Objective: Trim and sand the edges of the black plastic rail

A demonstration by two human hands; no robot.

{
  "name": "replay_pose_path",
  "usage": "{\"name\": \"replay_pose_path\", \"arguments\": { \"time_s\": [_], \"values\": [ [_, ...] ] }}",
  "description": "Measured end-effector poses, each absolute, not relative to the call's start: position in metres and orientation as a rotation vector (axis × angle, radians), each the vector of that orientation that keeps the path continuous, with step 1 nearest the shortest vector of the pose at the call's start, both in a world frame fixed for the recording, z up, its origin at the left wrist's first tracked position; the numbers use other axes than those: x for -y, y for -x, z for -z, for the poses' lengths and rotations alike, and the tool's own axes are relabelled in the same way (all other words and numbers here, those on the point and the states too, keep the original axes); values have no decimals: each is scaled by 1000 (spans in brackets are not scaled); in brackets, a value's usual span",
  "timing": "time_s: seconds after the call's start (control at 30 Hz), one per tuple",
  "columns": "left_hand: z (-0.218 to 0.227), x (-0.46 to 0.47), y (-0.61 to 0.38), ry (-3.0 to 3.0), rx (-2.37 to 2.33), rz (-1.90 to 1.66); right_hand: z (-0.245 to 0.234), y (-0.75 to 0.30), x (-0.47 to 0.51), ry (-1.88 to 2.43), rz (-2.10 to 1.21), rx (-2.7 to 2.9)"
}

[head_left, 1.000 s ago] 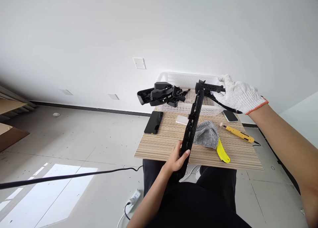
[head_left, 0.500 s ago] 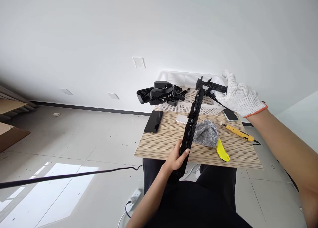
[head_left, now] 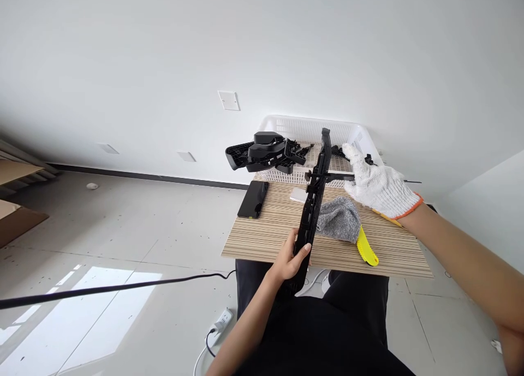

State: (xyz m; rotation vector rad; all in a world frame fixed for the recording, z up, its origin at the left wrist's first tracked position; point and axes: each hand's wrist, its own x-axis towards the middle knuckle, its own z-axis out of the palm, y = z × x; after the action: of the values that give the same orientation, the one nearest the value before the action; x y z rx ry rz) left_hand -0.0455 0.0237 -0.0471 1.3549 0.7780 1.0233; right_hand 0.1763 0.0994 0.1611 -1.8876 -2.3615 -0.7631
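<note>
Through the head camera I have the left hand (head_left: 289,261) wrapped around the lower part of a long black strip (head_left: 313,209), which runs tilted up the middle of the frame, its top end in front of the white basket (head_left: 323,119); the right hand (head_left: 379,188), in a white knitted glove, is closed on a black caliper (head_left: 339,177), right of centre, and I see its jaws reaching across the upper part of the strip, though I cannot tell from here whether they touch it; more black parts (head_left: 266,152) sit in a heap at the basket's left end; on the striped table (head_left: 254,242) below I see a dark phone (head_left: 252,200) at left, a white card (head_left: 298,195) just left of the strip, and a grey cloth (head_left: 339,220) to its right, with a bright yellow handle (head_left: 367,248) beside the cloth; a power strip (head_left: 221,327) lies on the floor, bottom centre-left.
</note>
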Motion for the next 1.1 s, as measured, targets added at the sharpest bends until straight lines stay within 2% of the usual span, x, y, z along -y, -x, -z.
{"name": "replay_pose_path", "arguments": {
  "time_s": [0.33, 0.43, 0.5, 0.57, 0.67, 0.8, 0.9, 1.1],
  "values": [
    [47, -23, 46, -1353, -758, -1033, -160, -182, -93, 1777, 881, 2365],
    [44, -23, 45, -1307, -763, -1039, -159, -185, -92, 1588, 857, 2239],
    [43, -23, 45, -1246, -777, -1041, -156, -182, -89, 1444, 719, 2036],
    [43, -22, 45, -1208, -787, -1041, -149, -173, -80, 1401, 399, 1863],
    [44, -23, 45, -1247, -784, -1041, -126, -151, -62, 1494, -266, 1775],
    [43, -25, 44, -1345, -831, -983, -89, -123, -49, 1631, -686, 1765],
    [40, -27, 45, -1386, -907, -909, -73, -117, -59, 1674, -807, 1749],
    [30, -36, 48, -1562, -917, -684, -73, -133, -103, 1654, -686, 1651]
  ]
}}
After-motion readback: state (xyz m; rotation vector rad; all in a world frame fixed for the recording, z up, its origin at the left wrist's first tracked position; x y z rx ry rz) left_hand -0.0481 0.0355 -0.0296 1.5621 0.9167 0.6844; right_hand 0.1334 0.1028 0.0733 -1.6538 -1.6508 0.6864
